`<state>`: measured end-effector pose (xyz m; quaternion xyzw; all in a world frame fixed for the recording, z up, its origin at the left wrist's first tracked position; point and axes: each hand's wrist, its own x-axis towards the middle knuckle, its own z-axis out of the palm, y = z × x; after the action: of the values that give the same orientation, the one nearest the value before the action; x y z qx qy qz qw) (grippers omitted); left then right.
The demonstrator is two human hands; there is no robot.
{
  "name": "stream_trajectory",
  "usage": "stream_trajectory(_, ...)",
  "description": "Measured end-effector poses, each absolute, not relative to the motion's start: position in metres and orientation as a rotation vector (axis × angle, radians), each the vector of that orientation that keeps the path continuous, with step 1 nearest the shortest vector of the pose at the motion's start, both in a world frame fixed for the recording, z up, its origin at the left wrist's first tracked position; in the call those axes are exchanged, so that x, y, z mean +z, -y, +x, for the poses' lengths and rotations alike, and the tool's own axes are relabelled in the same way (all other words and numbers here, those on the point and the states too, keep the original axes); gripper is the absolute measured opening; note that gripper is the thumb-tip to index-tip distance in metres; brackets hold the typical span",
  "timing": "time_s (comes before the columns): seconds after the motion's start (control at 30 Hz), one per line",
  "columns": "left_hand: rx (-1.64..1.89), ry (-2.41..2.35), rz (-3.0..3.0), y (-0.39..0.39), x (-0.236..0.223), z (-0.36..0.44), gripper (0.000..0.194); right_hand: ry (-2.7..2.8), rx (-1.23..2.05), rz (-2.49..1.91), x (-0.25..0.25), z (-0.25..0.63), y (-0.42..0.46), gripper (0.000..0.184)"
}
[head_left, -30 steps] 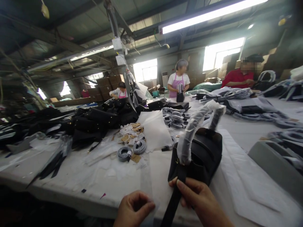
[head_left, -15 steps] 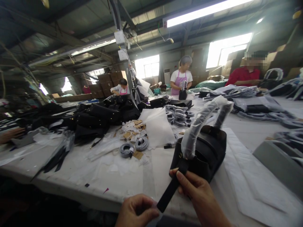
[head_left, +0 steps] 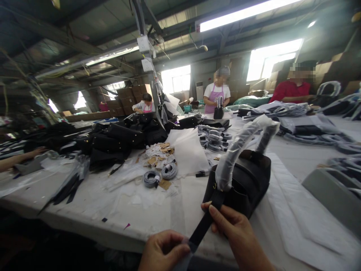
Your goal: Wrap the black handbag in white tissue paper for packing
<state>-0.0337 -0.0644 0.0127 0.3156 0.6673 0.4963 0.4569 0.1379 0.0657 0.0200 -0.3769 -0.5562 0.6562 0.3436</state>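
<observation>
A black handbag [head_left: 242, 184] stands on the white table [head_left: 118, 210] in front of me. Its handle [head_left: 239, 146] is wrapped in white foam film. A flat black strap [head_left: 204, 224] runs from the bag's near side down toward me. My right hand [head_left: 232, 229] pinches the strap just below the bag. My left hand [head_left: 163, 250] is closed on the strap's lower end at the table's near edge.
A heap of black bags [head_left: 118, 141] lies at the middle left, with coiled grey straps [head_left: 160, 175] and paper tags [head_left: 158, 154] beside it. White sheets [head_left: 187, 150] lie behind the bag. Three people work at the far side; another person's arm [head_left: 19, 158] reaches in at left.
My left hand has moved up and taken hold of the strap's free end. The right hand stays on the strap near the bag. The arm at left has reached farther in.
</observation>
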Motion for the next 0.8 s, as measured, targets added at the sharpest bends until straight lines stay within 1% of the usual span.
stream_trajectory(0.1, 1.247, -1.637, 0.805, 0.053, 0.015, -0.028, 0.048, 1.536, 1.702, -0.99, 0.017, 0.137, -0.068, 0.057)
stream_trajectory(0.23, 1.26, -1.671, 0.92, 0.028, 0.023, -0.02, 0.048, 1.608, 1.69, -0.983, 0.017, 0.135, -0.071, 0.069)
stream_trajectory(0.4, 1.302, -1.632, 1.071, -0.004, 0.042, -0.013, 0.042, 1.596, 1.699, -0.929, 0.015, 0.14, -0.073, 0.081)
stream_trajectory(0.47, 1.292, -1.594, 1.143, -0.014, 0.05, -0.011, 0.037, 1.614, 1.704, -0.909, 0.012, 0.143, -0.074, 0.079)
stream_trajectory(0.63, 1.275, -1.6, 1.313, -0.028, 0.06, -0.009, 0.024, 1.694, 1.671, -0.945, 0.009, 0.146, -0.072, 0.064)
stream_trajectory(0.73, 1.285, -1.61, 1.356, -0.031, 0.061, -0.009, 0.023, 1.631, 1.651, -0.984, 0.014, 0.144, -0.068, 0.058)
stream_trajectory(0.8, 1.293, -1.603, 1.345, -0.031, 0.059, -0.01, 0.027, 1.571, 1.634, -1.029, 0.018, 0.142, -0.065, 0.054)
